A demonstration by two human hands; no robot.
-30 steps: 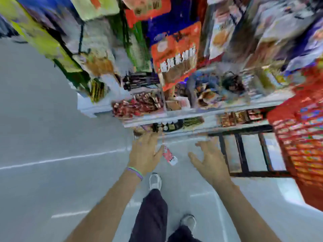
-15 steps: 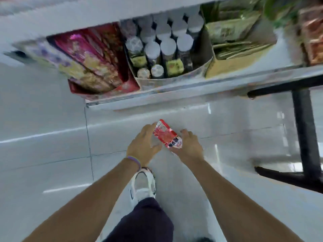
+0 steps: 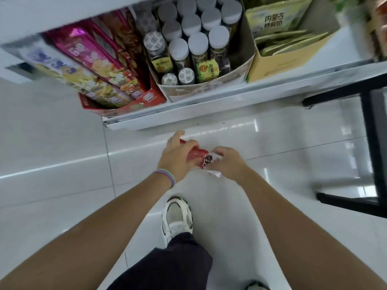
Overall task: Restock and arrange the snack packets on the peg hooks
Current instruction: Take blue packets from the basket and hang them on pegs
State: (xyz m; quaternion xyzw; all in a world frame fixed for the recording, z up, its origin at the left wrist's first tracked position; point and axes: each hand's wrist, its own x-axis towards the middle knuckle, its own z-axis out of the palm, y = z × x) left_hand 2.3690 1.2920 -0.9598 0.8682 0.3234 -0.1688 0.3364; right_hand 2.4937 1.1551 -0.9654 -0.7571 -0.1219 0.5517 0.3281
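Note:
A red snack packet (image 3: 198, 156) with a white lower end lies low over the white tiled floor, in front of the bottom shelf. My left hand (image 3: 177, 158) grips its upper red part, fingers curled over it. My right hand (image 3: 229, 163) pinches the white end of the packet from the right. Both arms reach down and forward. No peg hooks are in view.
The bottom shelf (image 3: 209, 103) holds a red box of biscuit packets (image 3: 100, 70), a carton of capped jars (image 3: 192, 45) and a cardboard box of green packets (image 3: 287, 38). A black metal frame (image 3: 374, 143) stands at right. My shoe (image 3: 177, 218) is below the hands.
The view dropped from the hanging packets to the bottom shelf and floor. Both hands closed on the falling red packet, and the left hand now wraps over its top.

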